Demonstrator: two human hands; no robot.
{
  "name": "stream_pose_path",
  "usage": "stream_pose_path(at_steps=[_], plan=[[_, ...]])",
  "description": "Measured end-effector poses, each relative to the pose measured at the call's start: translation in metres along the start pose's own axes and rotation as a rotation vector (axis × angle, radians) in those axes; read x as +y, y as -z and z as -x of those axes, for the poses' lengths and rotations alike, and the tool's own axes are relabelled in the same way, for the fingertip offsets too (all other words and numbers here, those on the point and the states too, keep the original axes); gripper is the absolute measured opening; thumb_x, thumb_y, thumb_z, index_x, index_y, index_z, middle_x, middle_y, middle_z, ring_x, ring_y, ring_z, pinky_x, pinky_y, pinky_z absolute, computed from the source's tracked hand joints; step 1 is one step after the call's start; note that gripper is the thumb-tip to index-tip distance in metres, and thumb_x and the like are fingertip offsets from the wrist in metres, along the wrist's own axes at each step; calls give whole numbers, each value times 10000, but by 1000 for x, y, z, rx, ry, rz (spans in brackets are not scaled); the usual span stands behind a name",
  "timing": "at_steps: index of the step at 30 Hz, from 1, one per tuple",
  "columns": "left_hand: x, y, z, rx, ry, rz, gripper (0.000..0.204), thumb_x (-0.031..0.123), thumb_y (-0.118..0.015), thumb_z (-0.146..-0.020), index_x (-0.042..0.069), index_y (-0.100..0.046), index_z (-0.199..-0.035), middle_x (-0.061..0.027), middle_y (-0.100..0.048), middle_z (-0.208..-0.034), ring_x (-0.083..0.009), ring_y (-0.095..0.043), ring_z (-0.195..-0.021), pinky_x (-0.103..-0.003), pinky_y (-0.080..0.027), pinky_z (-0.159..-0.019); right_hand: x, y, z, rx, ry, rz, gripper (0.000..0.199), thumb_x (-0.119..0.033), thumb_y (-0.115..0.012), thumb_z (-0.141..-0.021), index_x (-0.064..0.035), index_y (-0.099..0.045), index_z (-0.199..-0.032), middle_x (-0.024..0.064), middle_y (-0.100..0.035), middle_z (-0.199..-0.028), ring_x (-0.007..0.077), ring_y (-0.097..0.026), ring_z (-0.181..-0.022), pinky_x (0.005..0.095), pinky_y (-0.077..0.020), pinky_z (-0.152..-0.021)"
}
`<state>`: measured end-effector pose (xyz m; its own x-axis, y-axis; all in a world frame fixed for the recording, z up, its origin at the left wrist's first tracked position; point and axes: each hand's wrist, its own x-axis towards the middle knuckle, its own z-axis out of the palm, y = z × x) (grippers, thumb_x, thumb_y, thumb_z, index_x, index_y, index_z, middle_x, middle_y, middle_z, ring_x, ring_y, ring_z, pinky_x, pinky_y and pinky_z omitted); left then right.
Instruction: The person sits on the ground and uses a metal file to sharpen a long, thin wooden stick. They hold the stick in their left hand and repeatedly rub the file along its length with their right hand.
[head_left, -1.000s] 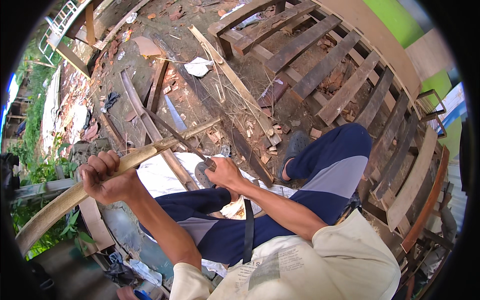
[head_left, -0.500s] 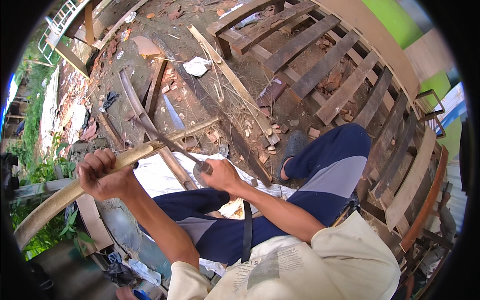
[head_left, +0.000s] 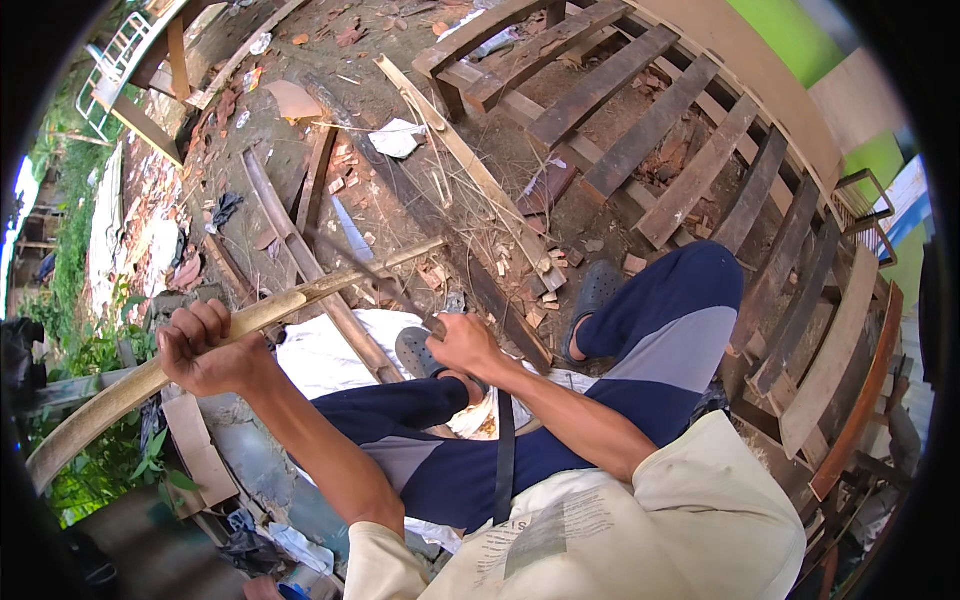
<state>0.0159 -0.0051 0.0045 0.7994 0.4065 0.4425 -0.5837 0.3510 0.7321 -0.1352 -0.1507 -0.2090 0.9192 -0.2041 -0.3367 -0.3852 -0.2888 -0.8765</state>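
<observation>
Split pole (head_left: pixel 356 335) runs under bamboo strip (head_left: pixel 268 310), wht sheet (head_left: pixel 312 350) below, slatted frame (head_left: pixel 603 88) to R. L hand (head_left: pixel 212 350) closed rd strip; R hand (head_left: pixel 468 345) fisted on knife (head_left: pixel 404 300), blade blurred across it. Vs prev frame: R hand + knife shifted right, L abt same.

outdoor work yard | littered dirt (head_left: pixel 475 135) | wooden slats (head_left: pixel 603 88) | likely shrubs (head_left: pixel 70 215), rim blurred

The pale, curved bamboo strip (head_left: pixel 262 312) slants up rightward; a long, motion-blurred knife (head_left: pixel 400 296) crosses it.
</observation>
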Motion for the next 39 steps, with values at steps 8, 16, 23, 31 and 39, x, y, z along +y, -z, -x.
stream_pose_path(at_steps=[8, 16, 23, 31, 39], plan=[[3, -10, 7, -109, 21, 39, 376, 266, -492, -905, 168, -224, -660, 31, -175, -571, -96, -126, -478, -281, -126, -442, 22, 3, -13, -23, -78, -29, 343, -257, -649, -769, 44, -673, -930, 283, -664, -772, 438, -671, -764, 492, -530, -733], [2, -7, 6, -119, 16, 30, 361, 252, -484, -900, 167, -227, -661, 31, -166, -568, -95, -137, -481, -284, -126, -440, 34, -8, -16, 36, -125, -106, 259, -216, -633, -768, 33, -656, -838, 271, -657, -737, 422, -674, -752, 483, -514, -691], [2, -6, 4, -104, 41, 48, 364, 253, -484, -904, 166, -225, -663, 32, -171, -573, -95, -137, -484, -282, -129, -446, -2, -5, 2, 42, 91, -40, 276, -227, -640, -772, 33, -662, -862, 274, -636, -690, 437, -665, -710, 480, -520, -694], [2, 2, -1, -92, 26, 40, 360, 246, -476, -911, 166, -227, -665, 32, -175, -574, -93, -139, -485, -278, -130, -443, -14, 3, 7, -14, 121, -16, 262, -213, -661, -763, 37, -648, -840, 256, -643, -679, 412, -674, -686, 473, -525, -676], [-1, 3, -5, -41, 9, 30, 370, 250, -493, -903, 175, -222, -662, 37, -172, -578, -100, -134, -490, -281, -137, -452, 45, 8, -33, -39, -116, 102, 267, -243, -642, -774, 13, -671, -843, 279, -663, -755, 432, -676, -749, 491, -528, -731]])
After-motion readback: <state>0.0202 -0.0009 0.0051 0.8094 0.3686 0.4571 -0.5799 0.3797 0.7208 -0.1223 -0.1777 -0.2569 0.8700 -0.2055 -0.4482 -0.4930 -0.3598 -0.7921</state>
